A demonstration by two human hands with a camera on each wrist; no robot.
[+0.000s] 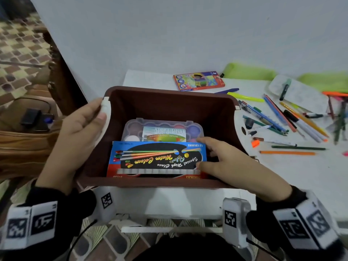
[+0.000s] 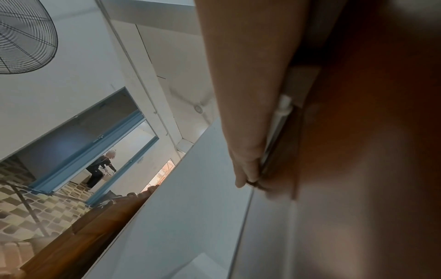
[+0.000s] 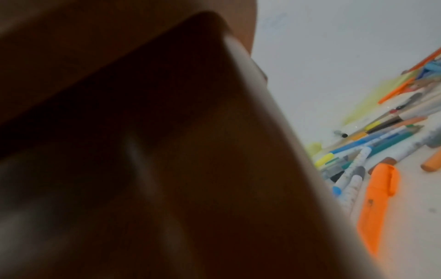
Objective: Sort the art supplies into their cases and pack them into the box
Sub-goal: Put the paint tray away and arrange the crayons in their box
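Note:
A brown plastic box point(image 1: 169, 91) stands at the near left corner of the white table point(image 1: 282, 176). My left hand point(image 1: 90, 121) grips its left wall, thumb on the white handle piece point(image 1: 106, 108); in the left wrist view the fingers point(image 2: 248, 94) lie along the outside of the box point(image 2: 369, 151). Inside, my right hand point(image 1: 202, 152) pinches the right end of a blue water colour box point(image 1: 156, 157), thumb near, fingers far. Behind it lies a clear poster paint case point(image 1: 162, 129). The right wrist view is mostly filled by the brown box wall point(image 3: 214, 151).
A coloured pencil carton point(image 1: 198, 81) lies behind the box. Several loose pens, pencils and markers point(image 1: 282, 117) are scattered to the right, with an orange highlighter point(image 3: 379, 203) close to the box. Green pencil cases point(image 1: 248, 71) and a clear pouch point(image 1: 295, 91) sit by the wall.

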